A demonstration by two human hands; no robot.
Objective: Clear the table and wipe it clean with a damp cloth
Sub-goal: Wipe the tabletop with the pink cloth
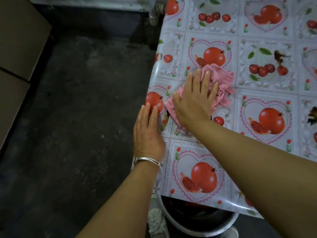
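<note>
A table (257,31) covered with a glossy white oilcloth printed with red pomegranates and cherries fills the right side. A crumpled pink cloth (223,78) lies on it near the left edge. My right hand (193,98) presses flat on the cloth, fingers spread and wet. My left hand (147,131), with a silver bangle on the wrist, rests flat on the table's left edge beside the cloth, holding nothing. Dark brown smears (279,58) mark the oilcloth to the right of the cloth, and another smear (313,115) sits at the far right.
A metal basin (228,222) with dark contents stands on the floor under the table's near edge, with a pale rag (155,219) beside it. Dark concrete floor (72,117) lies to the left. Brown boxes (17,40) stand at the far left.
</note>
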